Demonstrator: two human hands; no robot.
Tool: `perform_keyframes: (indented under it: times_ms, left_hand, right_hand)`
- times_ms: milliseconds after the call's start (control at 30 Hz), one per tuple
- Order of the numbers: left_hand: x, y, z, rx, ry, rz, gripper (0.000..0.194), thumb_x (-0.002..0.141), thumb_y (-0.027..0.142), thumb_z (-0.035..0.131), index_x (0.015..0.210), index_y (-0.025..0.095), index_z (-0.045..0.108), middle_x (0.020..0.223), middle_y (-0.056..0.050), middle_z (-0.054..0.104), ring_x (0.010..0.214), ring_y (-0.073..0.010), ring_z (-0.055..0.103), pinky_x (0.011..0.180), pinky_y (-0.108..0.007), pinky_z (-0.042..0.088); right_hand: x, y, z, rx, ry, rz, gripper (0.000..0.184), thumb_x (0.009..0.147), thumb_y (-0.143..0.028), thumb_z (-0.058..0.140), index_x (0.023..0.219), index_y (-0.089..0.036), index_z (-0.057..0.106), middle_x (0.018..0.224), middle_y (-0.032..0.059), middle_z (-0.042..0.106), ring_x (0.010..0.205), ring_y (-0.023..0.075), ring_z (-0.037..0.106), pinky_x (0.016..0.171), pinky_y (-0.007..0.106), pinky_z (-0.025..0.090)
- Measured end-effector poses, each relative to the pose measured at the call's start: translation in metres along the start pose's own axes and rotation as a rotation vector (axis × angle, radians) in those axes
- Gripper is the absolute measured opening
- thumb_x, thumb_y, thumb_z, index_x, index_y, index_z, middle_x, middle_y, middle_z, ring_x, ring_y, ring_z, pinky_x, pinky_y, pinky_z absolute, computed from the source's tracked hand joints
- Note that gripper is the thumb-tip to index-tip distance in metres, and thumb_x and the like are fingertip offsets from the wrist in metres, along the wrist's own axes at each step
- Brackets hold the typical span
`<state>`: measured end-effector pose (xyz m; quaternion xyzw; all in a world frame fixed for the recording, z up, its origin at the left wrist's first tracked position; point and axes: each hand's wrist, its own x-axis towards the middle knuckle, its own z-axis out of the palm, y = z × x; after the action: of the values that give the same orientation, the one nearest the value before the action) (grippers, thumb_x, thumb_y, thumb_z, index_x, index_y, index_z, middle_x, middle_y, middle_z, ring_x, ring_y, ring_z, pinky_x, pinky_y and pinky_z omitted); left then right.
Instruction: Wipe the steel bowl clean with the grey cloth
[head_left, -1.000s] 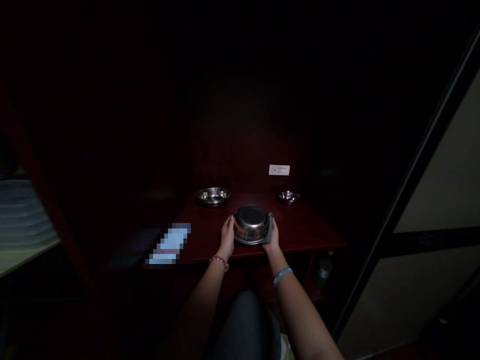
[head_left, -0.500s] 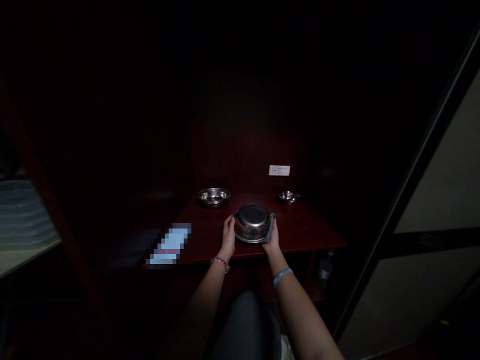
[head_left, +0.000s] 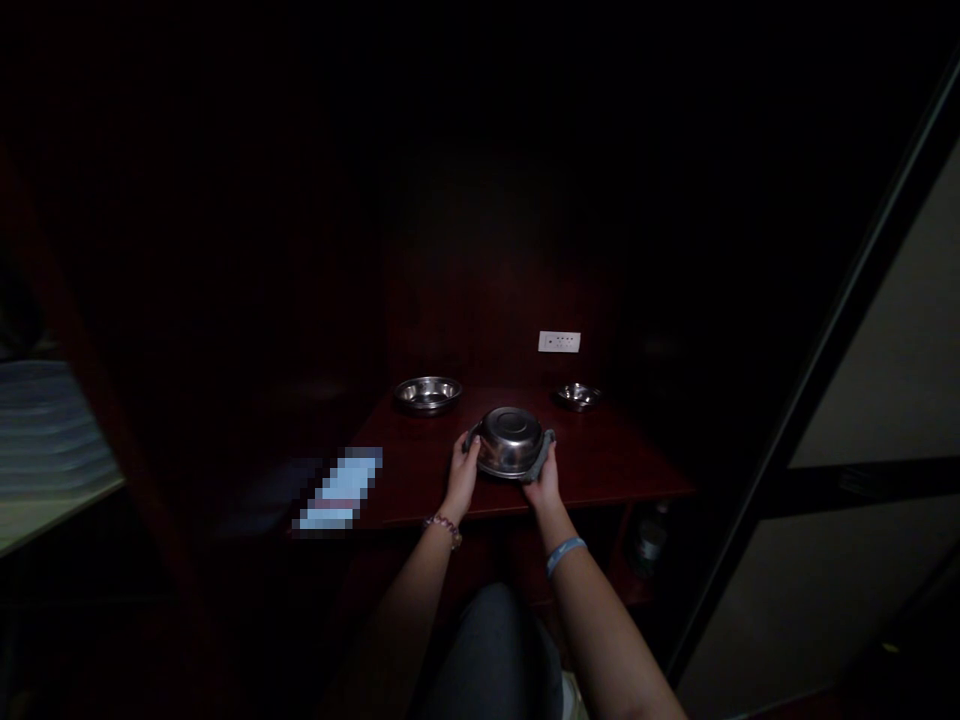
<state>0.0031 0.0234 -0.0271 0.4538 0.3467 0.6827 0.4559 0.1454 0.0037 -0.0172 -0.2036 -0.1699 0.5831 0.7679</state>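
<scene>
Between my hands is a shiny steel bowl point(head_left: 511, 442), held bottom up over the front of the dark red shelf point(head_left: 420, 480). My left hand point(head_left: 462, 478) is closed on the bowl's left rim, thumb on its side. On the right rim, my right hand point(head_left: 547, 480) grips the bowl through a grey cloth point(head_left: 541, 456); its fingers are partly hidden. Behind the bowl, a wide steel bowl point(head_left: 427, 396) stands upright at the back left of the shelf. A smaller steel bowl point(head_left: 577, 397) stands upright at the back right.
A white power socket point(head_left: 559, 342) is on the back wall. At far left, a stack of pale plates point(head_left: 52, 425) rests on a ledge. A bottle point(head_left: 650, 540) stands under the shelf at right. A blurred bright screen-like patch point(head_left: 341, 490) is left of the shelf.
The upturned bowl has shifted slightly right and tilted a little. My left hand has moved right with it, its thumb now further onto the side. The other bowls have not moved.
</scene>
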Motion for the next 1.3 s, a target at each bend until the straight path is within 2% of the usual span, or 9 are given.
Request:
perform_keyframes:
  times_ms: [233,533,733,900,1133,1300]
  left_hand:
    - [0.002,-0.004,0.0,0.038,0.026,0.024,0.046,0.093,0.048,0.068,0.129,0.02,0.062,0.135,-0.014,0.067,0.129,-0.0248,0.063,0.115,-0.042,0.045]
    - [0.006,-0.005,-0.002,0.044,0.056,0.014,0.039,0.095,0.046,0.066,0.124,0.021,0.064,0.132,-0.013,0.069,0.13,-0.0235,0.062,0.116,-0.04,0.043]
    - [0.006,-0.001,-0.003,0.061,0.056,0.012,0.032,0.094,0.048,0.064,0.112,0.022,0.066,0.119,-0.009,0.074,0.115,-0.0211,0.067,0.107,-0.038,0.048]
    - [0.005,0.001,-0.003,0.064,0.038,0.016,0.031,0.093,0.051,0.062,0.101,0.022,0.066,0.104,-0.007,0.075,0.102,-0.021,0.069,0.099,-0.036,0.051]
    - [0.007,-0.002,-0.004,0.046,0.043,0.03,0.025,0.094,0.043,0.063,0.106,0.021,0.066,0.114,-0.008,0.075,0.111,-0.0214,0.068,0.106,-0.037,0.049]
    - [0.008,-0.003,-0.004,0.03,0.068,-0.015,0.026,0.095,0.039,0.062,0.112,0.02,0.066,0.123,-0.011,0.073,0.118,-0.0222,0.067,0.111,-0.039,0.046]
  right_hand:
    - [0.002,0.003,-0.004,-0.071,-0.051,-0.052,0.045,0.102,-0.054,0.042,0.102,-0.026,0.077,0.105,0.002,0.083,0.106,0.0184,0.076,0.108,0.041,0.055]
    - [-0.011,-0.006,0.01,-0.004,-0.037,0.056,0.048,0.103,-0.051,0.038,0.103,-0.023,0.077,0.107,0.0067,0.082,0.108,0.0236,0.076,0.108,0.047,0.055]
    - [-0.012,-0.008,0.01,-0.019,-0.057,0.03,0.039,0.099,-0.048,0.048,0.1,-0.023,0.077,0.104,0.007,0.083,0.106,0.0256,0.077,0.107,0.049,0.056]
    - [-0.01,-0.008,0.009,-0.001,-0.054,0.019,0.036,0.098,-0.045,0.049,0.097,-0.022,0.076,0.1,0.0059,0.083,0.098,0.0239,0.078,0.105,0.046,0.057]
    - [-0.01,-0.008,0.009,0.039,-0.025,0.05,0.037,0.099,-0.045,0.047,0.096,-0.022,0.077,0.098,0.005,0.083,0.097,0.0236,0.078,0.108,0.047,0.055]
    - [-0.011,-0.008,0.01,0.015,-0.034,0.045,0.038,0.1,-0.045,0.047,0.095,-0.023,0.077,0.097,0.0049,0.083,0.099,0.0227,0.078,0.106,0.045,0.056]
